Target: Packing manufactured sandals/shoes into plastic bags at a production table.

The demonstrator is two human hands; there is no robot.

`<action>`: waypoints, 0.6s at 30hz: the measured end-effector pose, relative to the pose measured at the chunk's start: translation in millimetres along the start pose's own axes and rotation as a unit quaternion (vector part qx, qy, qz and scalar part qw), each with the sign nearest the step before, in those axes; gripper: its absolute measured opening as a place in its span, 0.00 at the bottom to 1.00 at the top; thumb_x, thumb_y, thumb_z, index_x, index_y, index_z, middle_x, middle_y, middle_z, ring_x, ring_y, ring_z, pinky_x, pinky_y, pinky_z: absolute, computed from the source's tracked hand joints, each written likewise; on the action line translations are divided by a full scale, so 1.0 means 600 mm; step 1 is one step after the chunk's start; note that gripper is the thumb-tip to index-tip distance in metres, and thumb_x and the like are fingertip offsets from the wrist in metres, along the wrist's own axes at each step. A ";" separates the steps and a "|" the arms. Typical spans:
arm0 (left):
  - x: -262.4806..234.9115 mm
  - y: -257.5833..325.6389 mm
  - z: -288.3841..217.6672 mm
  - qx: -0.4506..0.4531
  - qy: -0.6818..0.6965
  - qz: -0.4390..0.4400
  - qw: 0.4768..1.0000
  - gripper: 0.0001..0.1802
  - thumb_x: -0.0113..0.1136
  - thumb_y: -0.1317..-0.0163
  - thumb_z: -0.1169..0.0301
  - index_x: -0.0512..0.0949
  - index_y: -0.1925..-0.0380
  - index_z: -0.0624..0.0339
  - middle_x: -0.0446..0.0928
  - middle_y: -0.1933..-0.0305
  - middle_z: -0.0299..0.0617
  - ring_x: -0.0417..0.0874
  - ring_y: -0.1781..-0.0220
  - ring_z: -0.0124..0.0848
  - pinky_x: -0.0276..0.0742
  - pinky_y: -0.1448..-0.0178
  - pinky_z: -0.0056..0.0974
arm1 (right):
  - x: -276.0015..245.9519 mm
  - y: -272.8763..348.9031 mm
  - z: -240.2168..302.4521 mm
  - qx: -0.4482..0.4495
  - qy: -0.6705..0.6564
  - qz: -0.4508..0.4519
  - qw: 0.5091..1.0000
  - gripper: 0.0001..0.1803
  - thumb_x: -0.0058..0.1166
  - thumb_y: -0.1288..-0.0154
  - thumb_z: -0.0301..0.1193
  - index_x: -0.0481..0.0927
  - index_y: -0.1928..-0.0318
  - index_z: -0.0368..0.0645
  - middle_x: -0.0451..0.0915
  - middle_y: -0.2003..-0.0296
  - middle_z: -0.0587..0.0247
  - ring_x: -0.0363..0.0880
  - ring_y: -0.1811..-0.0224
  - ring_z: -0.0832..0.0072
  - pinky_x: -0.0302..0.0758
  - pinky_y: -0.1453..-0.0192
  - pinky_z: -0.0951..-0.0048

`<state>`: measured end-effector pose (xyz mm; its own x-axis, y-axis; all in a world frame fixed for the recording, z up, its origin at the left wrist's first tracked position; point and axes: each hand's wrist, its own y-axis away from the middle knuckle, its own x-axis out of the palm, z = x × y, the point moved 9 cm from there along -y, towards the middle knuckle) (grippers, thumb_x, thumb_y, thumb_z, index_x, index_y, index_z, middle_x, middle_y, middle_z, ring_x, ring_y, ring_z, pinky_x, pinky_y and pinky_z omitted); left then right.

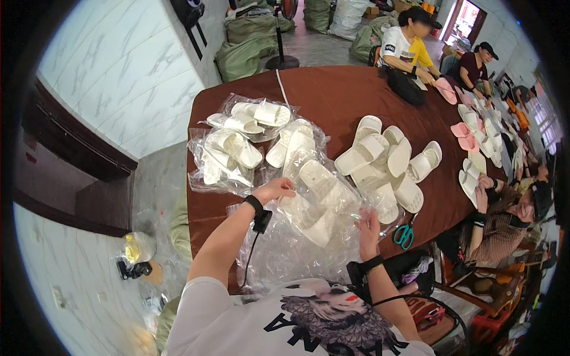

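Your left hand (274, 190) pinched the bag (320, 204) edge, so the slippers (314, 207) stayed inside. Your right hand (368, 228), grip clenched on the plastic, steadied it on the surface (332, 95).

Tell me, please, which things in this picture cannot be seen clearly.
- Head view: the left hand grips the clear bag; its fingertips are hidden by glare.
- How many white slippers the bag holds: the folds blur them.
- The right hand rests at the bag's edge; its palm is hidden.
- The teal scissors: only the handles are clear.

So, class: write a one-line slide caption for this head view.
Both hands, left hand and right hand, slip white slippers into a clear plastic bag.
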<state>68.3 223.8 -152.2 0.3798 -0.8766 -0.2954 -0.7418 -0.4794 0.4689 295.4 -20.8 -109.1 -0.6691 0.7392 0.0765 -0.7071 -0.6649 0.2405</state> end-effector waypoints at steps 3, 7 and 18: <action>-0.031 -0.014 0.025 0.065 0.037 -0.102 0.992 0.34 0.65 0.44 0.65 0.64 0.38 0.58 0.76 0.65 0.39 0.76 0.64 0.31 0.74 0.57 0.37 | 0.030 0.015 -0.002 -0.039 -0.031 0.083 0.995 0.12 0.46 0.38 0.16 0.72 0.54 0.38 0.75 0.55 0.65 0.72 0.50 0.77 0.69 0.45 0.76; -0.014 -0.051 -0.034 0.053 -0.091 -0.149 0.983 0.42 0.65 0.42 0.61 0.55 0.31 0.57 0.76 0.63 0.49 0.79 0.61 0.36 0.74 0.55 0.38 | 0.011 -0.003 -0.030 -0.047 0.024 0.114 0.992 0.12 0.45 0.37 0.18 0.74 0.54 0.40 0.75 0.55 0.68 0.71 0.50 0.80 0.69 0.46 0.77; -0.021 -0.065 -0.068 0.103 -0.239 -0.205 0.944 0.42 0.64 0.43 0.52 0.56 0.32 0.48 0.79 0.58 0.57 0.81 0.57 0.53 0.74 0.52 0.49 | 0.018 0.000 -0.058 -0.028 -0.001 0.136 0.990 0.06 0.46 0.36 0.19 0.73 0.60 0.42 0.73 0.58 0.71 0.70 0.50 0.81 0.65 0.47 0.79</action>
<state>115.1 252.1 -132.8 0.4023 -0.4776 -0.7811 -0.6974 -0.7126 0.0765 280.6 -16.4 -141.7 -0.8364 0.5315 0.1340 -0.5119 -0.8448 0.1558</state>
